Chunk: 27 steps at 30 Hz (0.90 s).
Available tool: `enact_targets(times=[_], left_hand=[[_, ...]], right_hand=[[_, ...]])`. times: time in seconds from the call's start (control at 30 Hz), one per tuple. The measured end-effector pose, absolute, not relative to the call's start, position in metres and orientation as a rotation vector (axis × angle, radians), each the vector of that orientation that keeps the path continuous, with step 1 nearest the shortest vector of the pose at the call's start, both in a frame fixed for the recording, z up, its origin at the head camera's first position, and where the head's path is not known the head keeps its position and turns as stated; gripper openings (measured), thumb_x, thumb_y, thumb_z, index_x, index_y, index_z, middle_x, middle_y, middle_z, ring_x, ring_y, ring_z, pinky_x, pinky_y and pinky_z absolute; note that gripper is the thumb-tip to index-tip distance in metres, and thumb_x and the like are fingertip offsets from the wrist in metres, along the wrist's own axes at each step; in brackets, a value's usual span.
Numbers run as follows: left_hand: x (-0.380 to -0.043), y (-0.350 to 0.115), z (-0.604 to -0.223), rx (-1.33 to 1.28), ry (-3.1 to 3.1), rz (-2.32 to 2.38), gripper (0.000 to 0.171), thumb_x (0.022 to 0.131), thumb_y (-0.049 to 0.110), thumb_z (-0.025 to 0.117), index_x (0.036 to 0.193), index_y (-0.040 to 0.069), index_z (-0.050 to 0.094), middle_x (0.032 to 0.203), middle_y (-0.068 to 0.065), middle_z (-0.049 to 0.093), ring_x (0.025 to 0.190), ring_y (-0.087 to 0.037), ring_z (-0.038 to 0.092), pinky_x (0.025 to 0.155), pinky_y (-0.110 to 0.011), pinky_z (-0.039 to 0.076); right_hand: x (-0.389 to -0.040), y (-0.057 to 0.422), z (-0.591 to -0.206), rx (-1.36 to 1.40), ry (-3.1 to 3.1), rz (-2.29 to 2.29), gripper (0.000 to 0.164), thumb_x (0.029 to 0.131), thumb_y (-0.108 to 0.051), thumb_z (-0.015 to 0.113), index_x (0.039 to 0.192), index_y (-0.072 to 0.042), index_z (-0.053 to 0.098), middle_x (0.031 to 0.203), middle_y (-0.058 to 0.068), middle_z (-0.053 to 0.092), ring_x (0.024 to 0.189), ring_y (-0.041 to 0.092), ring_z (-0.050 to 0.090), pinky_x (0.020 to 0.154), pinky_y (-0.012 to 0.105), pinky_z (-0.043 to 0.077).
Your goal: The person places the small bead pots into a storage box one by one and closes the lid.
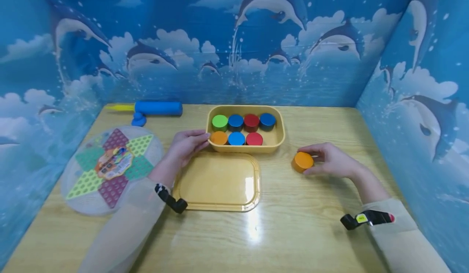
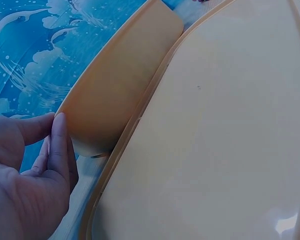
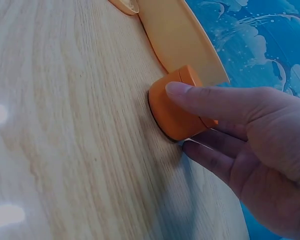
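At the back middle of the table stands a yellow plastic box (image 1: 253, 149). It holds two rows of round lidded pots in green, blue, red and orange, such as the green pot (image 1: 220, 122). With thumb and fingertips, my left hand (image 1: 187, 144) pinches the box's rim at its left end; the left wrist view shows this grip close up. To the right of the box, my right hand (image 1: 331, 162) holds an orange pot (image 1: 302, 162) between thumb and fingers. That pot (image 3: 172, 107) is low over the table in the right wrist view.
In front of the box lies a flat yellow lid (image 1: 218, 183). A round Chinese checkers board (image 1: 113, 167) lies at the left under my forearm. Behind it are a blue and yellow pump (image 1: 157, 108) and a small blue piece (image 1: 139, 120). A dolphin-print curtain (image 1: 205, 85) borders the table.
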<state>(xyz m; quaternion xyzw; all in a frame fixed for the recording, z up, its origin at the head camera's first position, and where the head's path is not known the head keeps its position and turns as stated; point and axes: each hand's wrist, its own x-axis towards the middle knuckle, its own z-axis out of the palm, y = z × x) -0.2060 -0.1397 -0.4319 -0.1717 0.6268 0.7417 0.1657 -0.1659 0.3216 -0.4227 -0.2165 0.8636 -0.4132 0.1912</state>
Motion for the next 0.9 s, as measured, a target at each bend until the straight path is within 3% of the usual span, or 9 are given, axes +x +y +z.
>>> enact_targets(times=[0.53,0.9], left_hand=[[-0.205,-0.138,-0.429,-0.537,1.813,2.066,0.046,0.102,0.009,0.073,0.146,0.002,0.061,0.135,-0.015,0.064,0.108,-0.019,0.072,0.094,-0.028,0.061],[-0.205,-0.137,-0.427,-0.547,1.815,2.051,0.044,0.103,0.009,0.072,0.145,0.002,0.061,0.136,-0.015,0.064,0.111,-0.019,0.071,0.094,-0.027,0.061]], right_hand=[[-0.183,0.325,-0.380,-0.752,2.518,-1.154,0.062,0.085,-0.003,0.090,0.141,0.004,0.064,0.137,0.018,0.067,0.122,0.032,0.066,0.099,0.027,0.059],[-0.203,0.303,-0.348,-0.773,2.536,-1.091,0.063,0.089,-0.011,0.088,0.144,0.002,0.061,0.139,0.017,0.065,0.122,0.032,0.066,0.104,0.047,0.057]])
